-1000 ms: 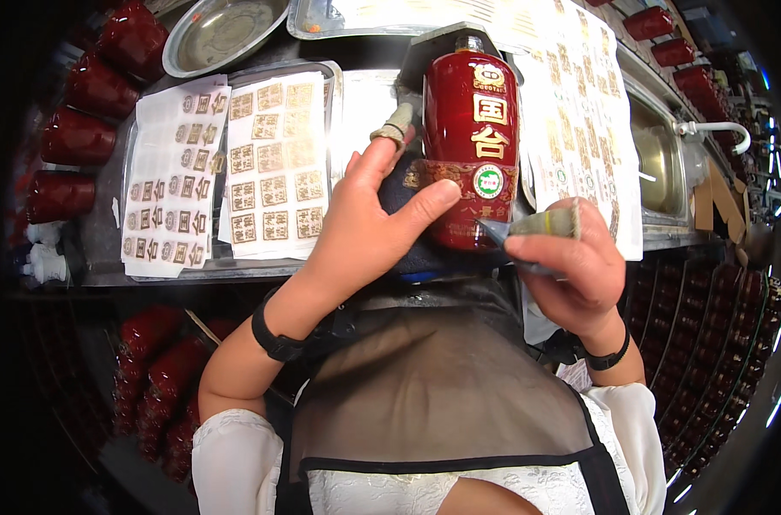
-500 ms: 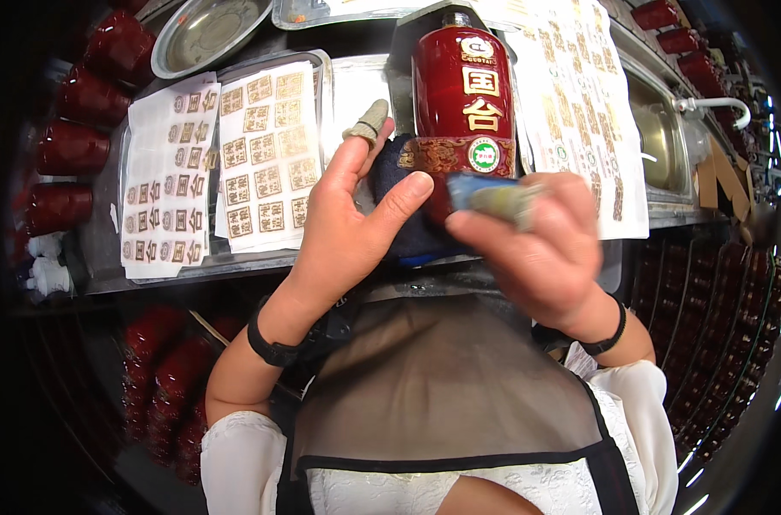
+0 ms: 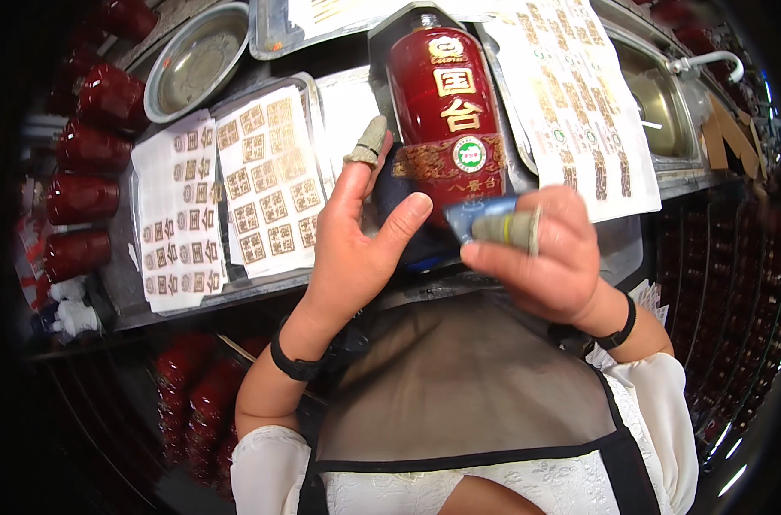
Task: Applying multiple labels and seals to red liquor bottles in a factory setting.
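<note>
A glossy dark red bottle [image 3: 437, 90] lies with its neck away from me on a dark blue cloth [image 3: 399, 223]. Gold emblems and characters run down its front, and a brown-gold band with a round green-and-white badge crosses its lower part. My left hand [image 3: 352, 232] hovers at the bottle's left side, thumb and forefinger apart, holding nothing; a grey-green finger cot covers the forefinger. Over the bottle's near end, my right hand [image 3: 549, 257] grips a flat blue scraper [image 3: 485, 211] between thumb and a cot-covered forefinger. Whether the scraper touches the bottle I cannot tell.
Two sheets of gold decals [image 3: 270, 172] lie on a metal tray at left, below a round metal basin [image 3: 197, 60]. Right of the bottle is a larger decal sheet [image 3: 571, 103], beside a sink with a white faucet [image 3: 708, 64]. Red bottles [image 3: 81, 197] line the left side.
My right hand and the scraper have shifted slightly down, uncovering more of the bottle's lower band. The left hand keeps its open pose. The whole view has tilted a little.
</note>
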Tool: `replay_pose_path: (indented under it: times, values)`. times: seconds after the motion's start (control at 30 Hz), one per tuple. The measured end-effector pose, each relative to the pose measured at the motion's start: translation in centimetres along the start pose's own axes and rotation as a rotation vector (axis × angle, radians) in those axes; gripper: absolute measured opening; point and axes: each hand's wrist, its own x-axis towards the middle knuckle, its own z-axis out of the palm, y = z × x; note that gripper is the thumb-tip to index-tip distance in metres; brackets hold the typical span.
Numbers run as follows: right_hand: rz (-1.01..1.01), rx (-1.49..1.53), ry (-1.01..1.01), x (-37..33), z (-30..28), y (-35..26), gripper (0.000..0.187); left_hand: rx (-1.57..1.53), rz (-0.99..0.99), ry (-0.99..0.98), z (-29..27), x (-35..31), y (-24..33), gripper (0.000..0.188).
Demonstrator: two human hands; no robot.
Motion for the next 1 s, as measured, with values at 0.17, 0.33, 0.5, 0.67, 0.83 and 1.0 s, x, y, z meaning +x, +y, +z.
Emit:
replay_pose_path:
  times: [0.17,0.33,0.5,0.67,0.83,1.0]
  values:
    - [0.588,0.235,0.123,-1.5,-0.4,-0.7,0.029,0.018,-0.025,-0.047,1.1,1.4,0.0,0.069]
    - [1.256,0.383,0.265,-2.9,-0.1,1.3,0.023,0.039,-0.01,-0.004,1.8,2.3,0.7,0.061]
    - [1.03,0.656,0.406,-1.8,-0.6,1.3,0.022,0.047,-0.052,0.062,2.8,3.1,1.1,0.062]
    - [0.948,0.725,0.302,0.0,0.8,2.5,0.021,-0.005,-0.081,0.116,3.2,3.4,1.0,0.047]
    - [1.101,0.757,0.423,-0.9,0.1,3.2,0.018,0.018,-0.059,0.084,2.8,3.5,0.3,0.049]
    - [1.124,0.638,0.335,-1.2,0.6,4.3,0.02,0.212,-0.084,-0.106,0.8,2.9,0.5,0.113]
